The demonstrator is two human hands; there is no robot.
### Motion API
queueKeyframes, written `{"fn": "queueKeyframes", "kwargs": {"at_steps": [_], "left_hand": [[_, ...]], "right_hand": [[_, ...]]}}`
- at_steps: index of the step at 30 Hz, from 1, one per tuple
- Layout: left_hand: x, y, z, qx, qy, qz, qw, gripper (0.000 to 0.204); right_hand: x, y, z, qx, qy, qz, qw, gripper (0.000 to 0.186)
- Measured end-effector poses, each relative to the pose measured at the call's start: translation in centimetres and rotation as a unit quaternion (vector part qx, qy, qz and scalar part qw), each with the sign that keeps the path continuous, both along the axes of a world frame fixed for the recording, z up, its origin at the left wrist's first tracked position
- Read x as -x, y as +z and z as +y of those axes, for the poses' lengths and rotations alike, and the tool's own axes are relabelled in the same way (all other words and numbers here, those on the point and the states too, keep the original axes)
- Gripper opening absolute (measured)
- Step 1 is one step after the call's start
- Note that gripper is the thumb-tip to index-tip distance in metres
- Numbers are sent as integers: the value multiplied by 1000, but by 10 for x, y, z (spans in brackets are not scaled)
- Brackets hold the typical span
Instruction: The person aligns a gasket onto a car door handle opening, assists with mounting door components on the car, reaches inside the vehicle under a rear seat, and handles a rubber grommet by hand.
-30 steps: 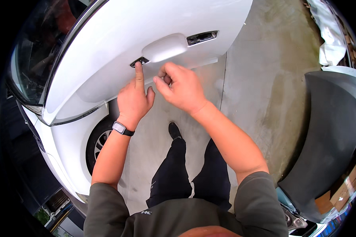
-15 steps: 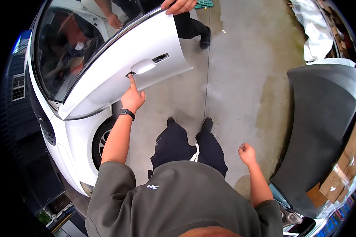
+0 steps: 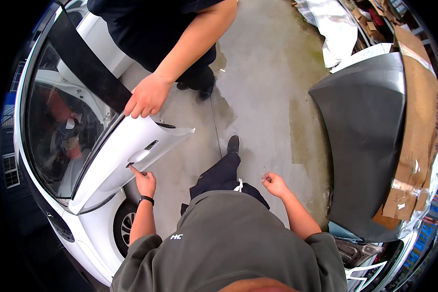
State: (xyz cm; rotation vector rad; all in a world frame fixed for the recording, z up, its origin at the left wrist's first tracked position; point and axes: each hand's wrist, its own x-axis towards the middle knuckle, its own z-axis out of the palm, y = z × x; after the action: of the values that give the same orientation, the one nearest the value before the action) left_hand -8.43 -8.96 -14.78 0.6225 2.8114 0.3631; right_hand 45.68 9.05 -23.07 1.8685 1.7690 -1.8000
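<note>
now the left hand (image 3: 144, 182) presses one extended finger beneath the door handle (image 3: 138, 156) of the white car door (image 3: 124, 155) at nine o'clock; the right hand (image 3: 274, 184) hangs loosely curled, empty, at three o'clock; a co-worker's hand (image 3: 147, 97) grips the door's top edge.

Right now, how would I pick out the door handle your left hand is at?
Start at the white car door standing open on the left, below its dark window. The door handle is the white raised bar near the door's free edge, where the left hand points a finger. Unlike the small dark slot beside it, it bulges outward.
</note>
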Motion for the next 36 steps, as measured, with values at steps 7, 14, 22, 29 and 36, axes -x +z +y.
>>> {"fn": "queueKeyframes", "kwargs": {"at_steps": [7,14,22,29,36], "left_hand": [[-2,-69,52,220,118,-414,876,63],[-44,-110,255,94,-175,-334,921,43],[-124,-89,549,20,-69,-416,907,45],[-226,-74,715,78,-304,-336,888,41],[-270,13,793,-2,-142,-416,898,45]], "right_hand": [[-103,-17,65,154,-277,-104,943,13],[-113,-9,191,180,-318,-40,930,12],[-185,-37,400,216,-241,-44,945,15],[-286,-15,647,185,-284,-41,940,9],[-224,-10,856,65,-257,-22,964,17]]}}
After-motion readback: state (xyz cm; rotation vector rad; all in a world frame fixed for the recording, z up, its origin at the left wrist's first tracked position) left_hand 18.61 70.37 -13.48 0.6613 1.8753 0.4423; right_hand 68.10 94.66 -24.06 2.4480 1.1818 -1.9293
